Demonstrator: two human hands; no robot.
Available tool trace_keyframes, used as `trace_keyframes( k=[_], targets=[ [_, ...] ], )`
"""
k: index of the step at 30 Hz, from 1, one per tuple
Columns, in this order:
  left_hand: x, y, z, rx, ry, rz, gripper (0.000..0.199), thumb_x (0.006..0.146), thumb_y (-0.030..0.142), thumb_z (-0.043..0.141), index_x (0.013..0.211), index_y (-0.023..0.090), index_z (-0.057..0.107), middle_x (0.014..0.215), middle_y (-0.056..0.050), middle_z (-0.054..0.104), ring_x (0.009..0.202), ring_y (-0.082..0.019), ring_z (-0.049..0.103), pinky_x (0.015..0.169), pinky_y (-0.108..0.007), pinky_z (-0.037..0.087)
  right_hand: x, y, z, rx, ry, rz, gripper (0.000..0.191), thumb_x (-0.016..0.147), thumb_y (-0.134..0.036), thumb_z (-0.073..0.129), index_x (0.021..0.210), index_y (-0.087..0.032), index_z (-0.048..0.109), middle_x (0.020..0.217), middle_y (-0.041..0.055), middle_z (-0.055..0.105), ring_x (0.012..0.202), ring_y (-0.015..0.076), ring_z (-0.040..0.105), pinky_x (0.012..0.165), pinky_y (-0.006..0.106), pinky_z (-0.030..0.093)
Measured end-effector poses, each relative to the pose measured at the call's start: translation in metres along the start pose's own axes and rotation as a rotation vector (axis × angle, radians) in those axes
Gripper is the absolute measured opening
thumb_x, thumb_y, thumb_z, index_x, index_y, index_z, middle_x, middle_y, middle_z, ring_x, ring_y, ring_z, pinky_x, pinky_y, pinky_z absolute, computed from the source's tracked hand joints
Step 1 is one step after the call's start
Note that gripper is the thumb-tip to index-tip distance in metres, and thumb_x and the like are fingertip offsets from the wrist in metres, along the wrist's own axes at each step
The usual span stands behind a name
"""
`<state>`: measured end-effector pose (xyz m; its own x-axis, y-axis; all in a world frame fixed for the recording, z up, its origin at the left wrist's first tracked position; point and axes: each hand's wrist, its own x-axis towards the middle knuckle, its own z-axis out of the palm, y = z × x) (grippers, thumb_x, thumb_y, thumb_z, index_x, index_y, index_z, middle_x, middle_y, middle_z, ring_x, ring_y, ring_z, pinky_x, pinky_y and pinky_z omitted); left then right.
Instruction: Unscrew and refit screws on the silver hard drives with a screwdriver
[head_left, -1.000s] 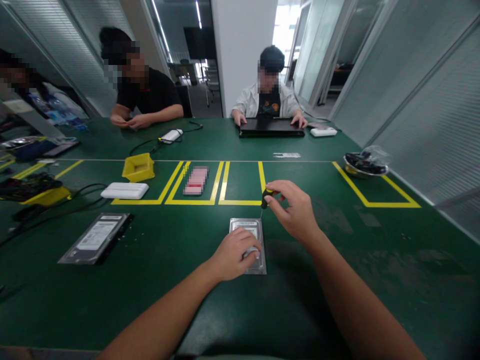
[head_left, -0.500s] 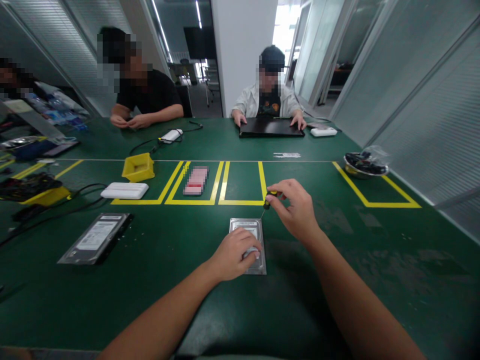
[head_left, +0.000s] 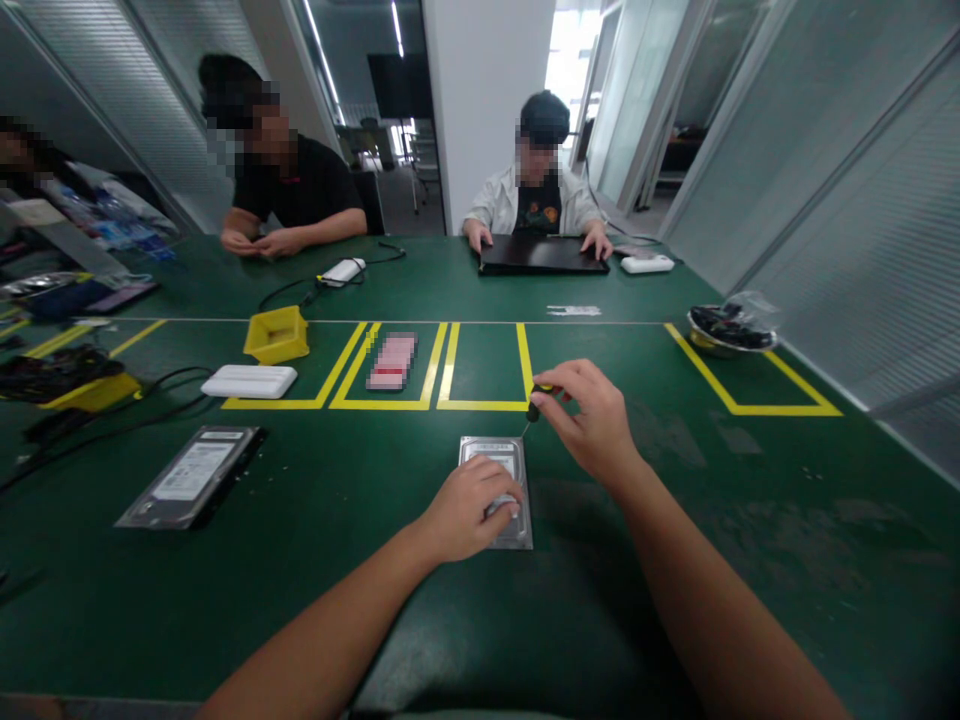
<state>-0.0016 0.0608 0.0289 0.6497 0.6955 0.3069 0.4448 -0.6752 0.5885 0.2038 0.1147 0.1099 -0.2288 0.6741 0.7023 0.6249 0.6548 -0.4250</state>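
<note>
A silver hard drive (head_left: 517, 535) with a white label lies flat on the green table. My left hand (head_left: 472, 510) presses down on it from the left, fingers bent across the label and covering much of it. In my right hand (head_left: 592, 415) is a small black-and-yellow screwdriver (head_left: 535, 400), its handle pinched by the fingers. The thin shaft slants down to the drive's far right corner, where the tip appears to touch; any screw there is too small to make out.
To the left lies another hard drive (head_left: 191, 475). Beyond it are a white power bank (head_left: 249, 381), a yellow bin (head_left: 277, 335) and a pink phone (head_left: 392, 361). A bowl of dark parts (head_left: 731, 332) stands far right. Two people sit opposite, one holding a black panel (head_left: 544, 254).
My hands, the hard drive and the screwdriver's position stay almost the same; the screwdriver handle looks slightly turned. Across the table, the person at left has shifted their head slightly.
</note>
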Motion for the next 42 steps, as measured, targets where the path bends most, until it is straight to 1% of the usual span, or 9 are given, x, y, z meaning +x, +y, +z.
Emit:
trace_keyframes(
  k=[7,15,17,21,23,27,30,34,42],
  targets=[
    [0.0000,-0.0002,-0.0003,0.003,-0.004,-0.003,0.014,0.090,0.023,0.053,0.099,0.020,0.065,0.099,-0.006,0.066,0.096,-0.023,0.056,0.090,-0.038,0.042,-0.0006,-0.0001,0.0001,0.066,0.014,-0.073,0.024,0.092,-0.014,0.050,0.109,-0.021,0.066,0.112,0.0088,0.070,0.107,0.0212,0.064,0.095,0.043,0.052],
    [0.0005,0.0004,-0.0004,0.000,-0.007,-0.007,0.013,0.089,0.021,0.055,0.098,0.020,0.064,0.099,-0.005,0.066,0.096,-0.022,0.055,0.090,-0.037,0.041,0.0002,0.0000,-0.0001,-0.012,0.016,-0.005,0.013,0.087,-0.026,0.065,0.099,-0.020,0.067,0.087,0.0060,0.064,0.080,0.0187,0.062,0.072,0.035,0.055],
    [0.0005,0.0001,-0.0003,0.002,-0.007,-0.008,0.013,0.089,0.021,0.055,0.098,0.019,0.064,0.098,-0.005,0.066,0.096,-0.022,0.055,0.090,-0.038,0.041,-0.0002,-0.0006,-0.0005,0.002,0.008,-0.009,0.015,0.088,-0.026,0.063,0.101,-0.020,0.067,0.093,0.0077,0.065,0.087,0.0201,0.063,0.076,0.036,0.055],
    [0.0005,-0.0005,-0.0005,0.000,-0.010,-0.006,0.013,0.090,0.022,0.054,0.098,0.019,0.064,0.098,-0.005,0.066,0.095,-0.022,0.055,0.090,-0.037,0.041,-0.0013,-0.0011,0.0003,0.061,0.016,-0.062,0.021,0.091,-0.017,0.054,0.109,-0.020,0.066,0.112,0.0100,0.069,0.108,0.0218,0.063,0.092,0.040,0.052],
    [0.0004,-0.0007,-0.0006,0.003,-0.011,-0.006,0.013,0.090,0.022,0.054,0.098,0.019,0.064,0.099,-0.005,0.066,0.095,-0.023,0.055,0.090,-0.038,0.041,-0.0012,-0.0006,0.0012,0.059,0.020,-0.065,0.019,0.091,-0.016,0.055,0.107,-0.019,0.065,0.108,0.0086,0.070,0.101,0.0203,0.065,0.089,0.038,0.053],
    [0.0000,-0.0008,-0.0005,0.002,-0.011,0.003,0.013,0.090,0.022,0.055,0.098,0.019,0.064,0.098,-0.005,0.066,0.095,-0.023,0.055,0.090,-0.037,0.041,0.0001,0.0009,0.0018,0.005,0.033,-0.028,0.010,0.087,-0.023,0.065,0.096,-0.018,0.065,0.087,0.0051,0.065,0.078,0.0178,0.062,0.069,0.032,0.052],
    [0.0000,-0.0005,-0.0006,0.000,-0.009,0.003,0.012,0.089,0.021,0.056,0.098,0.019,0.064,0.098,-0.005,0.066,0.095,-0.022,0.055,0.090,-0.037,0.041,0.0005,0.0008,0.0014,-0.021,0.036,-0.023,0.010,0.087,-0.026,0.065,0.094,-0.019,0.064,0.085,0.0048,0.061,0.080,0.0186,0.059,0.070,0.033,0.051],
    [0.0003,-0.0001,-0.0009,-0.002,-0.009,0.005,0.013,0.089,0.020,0.055,0.098,0.019,0.064,0.098,-0.005,0.066,0.095,-0.022,0.055,0.090,-0.037,0.041,-0.0005,-0.0002,0.0013,0.022,0.024,-0.027,0.011,0.090,-0.024,0.060,0.099,-0.019,0.064,0.094,0.0069,0.061,0.085,0.0186,0.060,0.072,0.033,0.052],
    [0.0001,-0.0007,-0.0007,-0.002,-0.005,0.008,0.013,0.090,0.021,0.054,0.098,0.019,0.064,0.097,-0.005,0.066,0.095,-0.022,0.055,0.090,-0.037,0.041,-0.0004,0.0022,0.0000,0.008,0.045,-0.041,0.011,0.089,-0.019,0.059,0.098,-0.017,0.067,0.091,0.0074,0.064,0.085,0.0191,0.062,0.075,0.035,0.053]
  ],
)
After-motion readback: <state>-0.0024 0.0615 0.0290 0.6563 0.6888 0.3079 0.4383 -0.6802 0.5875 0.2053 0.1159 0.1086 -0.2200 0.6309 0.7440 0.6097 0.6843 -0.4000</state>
